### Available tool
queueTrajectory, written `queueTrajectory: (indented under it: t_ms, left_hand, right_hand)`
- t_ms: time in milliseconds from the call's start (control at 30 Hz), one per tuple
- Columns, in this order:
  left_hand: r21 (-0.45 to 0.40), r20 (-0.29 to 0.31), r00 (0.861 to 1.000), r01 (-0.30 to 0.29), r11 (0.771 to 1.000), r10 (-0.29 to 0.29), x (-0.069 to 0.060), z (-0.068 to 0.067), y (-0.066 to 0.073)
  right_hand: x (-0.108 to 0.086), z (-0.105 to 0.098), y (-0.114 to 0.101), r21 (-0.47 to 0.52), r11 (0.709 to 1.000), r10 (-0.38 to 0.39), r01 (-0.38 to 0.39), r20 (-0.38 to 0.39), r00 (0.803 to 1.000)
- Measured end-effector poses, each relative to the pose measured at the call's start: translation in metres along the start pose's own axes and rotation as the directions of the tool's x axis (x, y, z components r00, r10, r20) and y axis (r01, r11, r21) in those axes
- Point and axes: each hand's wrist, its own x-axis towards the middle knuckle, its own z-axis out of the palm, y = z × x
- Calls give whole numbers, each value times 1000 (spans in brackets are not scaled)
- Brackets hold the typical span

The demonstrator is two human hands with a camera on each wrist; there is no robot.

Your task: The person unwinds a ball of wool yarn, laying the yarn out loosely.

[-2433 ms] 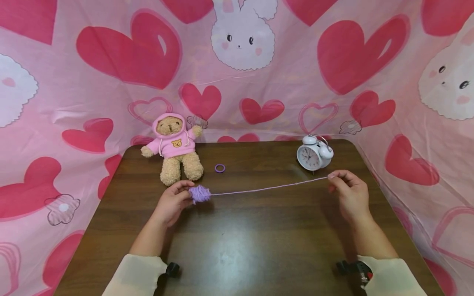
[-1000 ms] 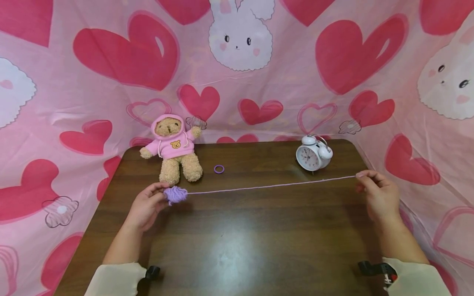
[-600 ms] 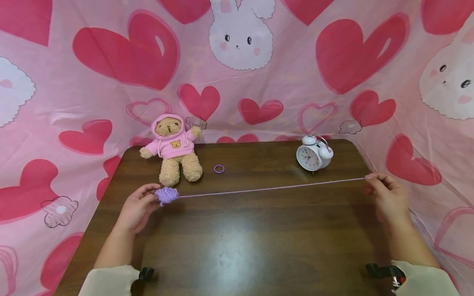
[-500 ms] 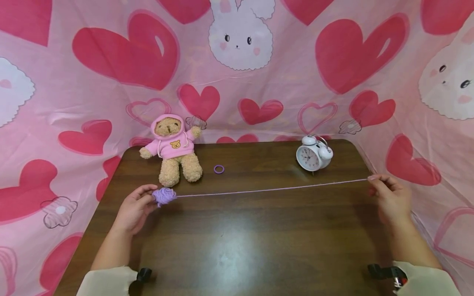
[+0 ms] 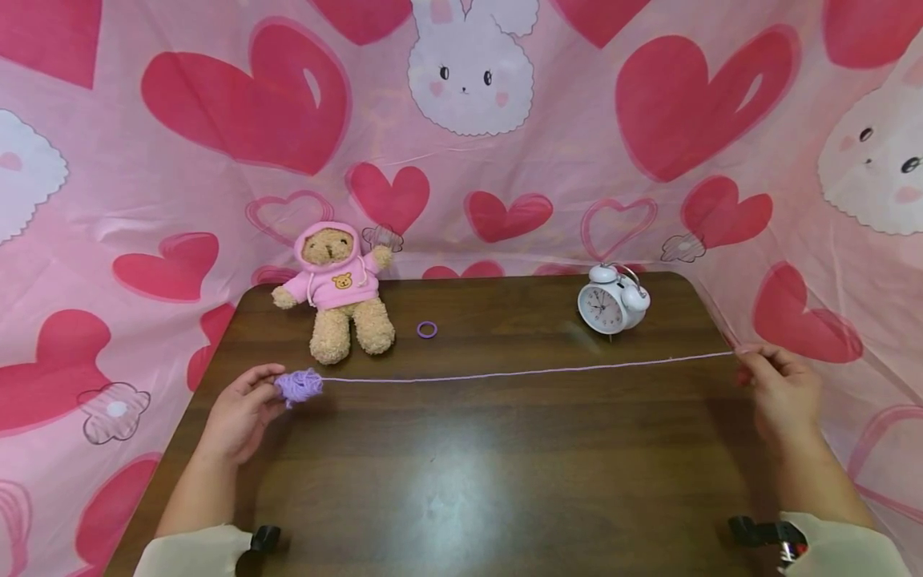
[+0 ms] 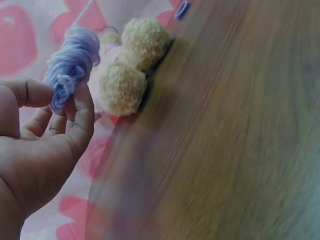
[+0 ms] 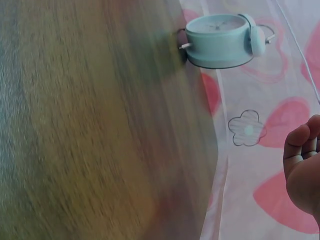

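Observation:
A small bundle of purple yarn [image 5: 299, 387] is pinched between the thumb and fingers of my left hand [image 5: 241, 413], at the left of the table. From it a single strand [image 5: 505, 374] runs nearly straight across to the right, raised over the tabletop. My right hand [image 5: 786, 393] pinches the strand's far end near the table's right edge. In the left wrist view the wound yarn [image 6: 72, 65] sits at the fingertips, its loops showing. Only the curled fingers of the right hand [image 7: 305, 160] appear in the right wrist view; their grip on the strand is out of that frame.
A teddy bear [image 5: 339, 288] in a pink hoodie sits at the back left of the brown table [image 5: 447, 449]. Beside it lies a purple ring [image 5: 427, 329]. At the back right stands a white twin-bell alarm clock [image 5: 611, 300]. Pink heart-print cloth [image 5: 404, 96] surrounds the table.
My hands have moved apart, the left one leftward with the yarn bundle and the right one rightward with the strand's end. The stretch of strand between them has grown longer.

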Motion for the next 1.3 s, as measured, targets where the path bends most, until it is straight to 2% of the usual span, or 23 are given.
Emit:
queueTrajectory:
  t_ms: [300,433,567,833,1033,1167,1300]
  left_hand:
    - [-30,-16,1000,-20,999,19,-4,-23,3]
    - [-64,-11,999,-35,997,35,-4,-33,2]
    - [-121,-7,999,-46,992,45,-5,-44,1]
    - [-196,-40,998,-51,979,44,-8,-62,2]
    - [-267,-70,996,-78,961,62,-9,-64,3]
    - [-283,-57,996,-81,956,67,-9,-60,2]
    - [-277,-48,997,-66,958,55,-8,-53,1]
  right_hand:
    - [5,-15,-2,57,995,83,-86,61,995]
    - [7,-19,-3,42,993,106,-108,51,993]
    - [10,-22,-3,11,995,103,-104,33,994]
    - [15,-29,0,-18,996,91,-90,37,995]
    - [18,-37,1,-85,989,124,-122,22,992]
    - [20,-43,5,-170,976,151,-139,60,987]
    - [24,-50,14,-397,914,156,-82,158,975]
